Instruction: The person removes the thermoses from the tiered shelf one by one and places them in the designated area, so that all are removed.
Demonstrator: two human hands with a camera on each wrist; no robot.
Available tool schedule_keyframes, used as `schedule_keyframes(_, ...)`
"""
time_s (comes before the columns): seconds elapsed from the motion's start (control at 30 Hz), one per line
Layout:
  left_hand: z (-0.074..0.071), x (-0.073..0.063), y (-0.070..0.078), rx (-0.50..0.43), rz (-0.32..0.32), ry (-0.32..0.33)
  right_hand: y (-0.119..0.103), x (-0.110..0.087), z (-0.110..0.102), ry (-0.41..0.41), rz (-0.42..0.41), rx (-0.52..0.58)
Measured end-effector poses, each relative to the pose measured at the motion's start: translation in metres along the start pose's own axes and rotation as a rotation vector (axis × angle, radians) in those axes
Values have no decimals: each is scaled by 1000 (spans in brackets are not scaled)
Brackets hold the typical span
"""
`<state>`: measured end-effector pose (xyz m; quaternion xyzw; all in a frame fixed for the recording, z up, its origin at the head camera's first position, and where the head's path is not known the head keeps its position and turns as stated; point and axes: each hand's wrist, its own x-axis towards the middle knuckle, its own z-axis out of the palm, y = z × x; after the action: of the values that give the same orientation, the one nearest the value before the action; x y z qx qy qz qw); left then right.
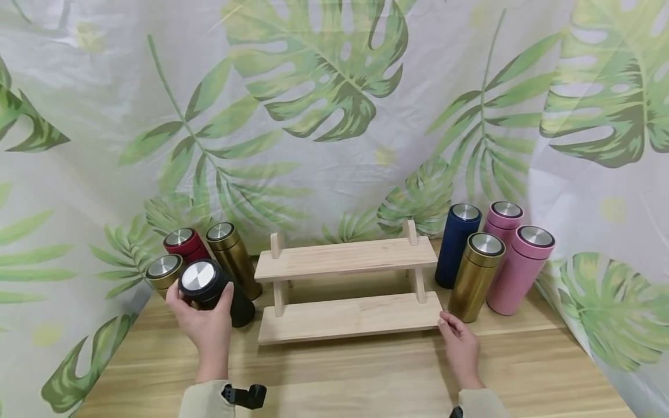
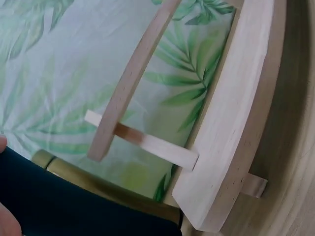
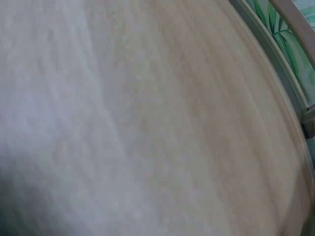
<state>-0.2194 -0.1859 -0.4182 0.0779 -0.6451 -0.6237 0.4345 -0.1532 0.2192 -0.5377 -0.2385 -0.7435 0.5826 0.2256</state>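
My left hand (image 1: 206,328) grips a black thermos bottle (image 1: 241,305) near its silver-topped lid, fingers on one side and thumb on the other. The bottle leans, its lid toward me. In the left wrist view its dark body (image 2: 83,201) fills the lower left corner, with bits of my fingers at the edge. A two-tier wooden shelf (image 1: 350,316) stands in the middle of the table. At the front right corner of its lower board, my right hand (image 1: 462,348) pinches the edge with its fingertips. The right wrist view has only blurred wood and a sliver of backdrop.
Left of the shelf stand a red bottle (image 1: 188,247), a gold bottle (image 1: 237,261) and another gold bottle (image 1: 164,271). To its right are a blue bottle (image 1: 456,249), a gold bottle (image 1: 473,284) and two pink bottles (image 1: 522,273). Leaf-print cloth (image 1: 334,174) hangs behind the table (image 1: 340,377).
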Motion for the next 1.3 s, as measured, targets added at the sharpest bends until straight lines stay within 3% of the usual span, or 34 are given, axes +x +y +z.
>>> schedule_keyframes(0.33, 2, 8, -22, 126, -76, -34, 0, 3, -5, 24, -22, -9)
schedule_keyframes(0.67, 10, 20, -22, 301, -126, -106, -2, 3, -10, -9, 16, -33)
schedule_keyframes(0.87, 8, 31, -22, 378, -148, -192, -1, 3, -9, -4, 18, -40)
schedule_keyframes(1.1, 6, 35, -23, 394, -143, -213, -1, 4, -6, -9, 4, -40)
schedule_keyframes(1.3, 1, 29, -17, 305, -78, -168, -6, 6, -9, -43, -5, -51)
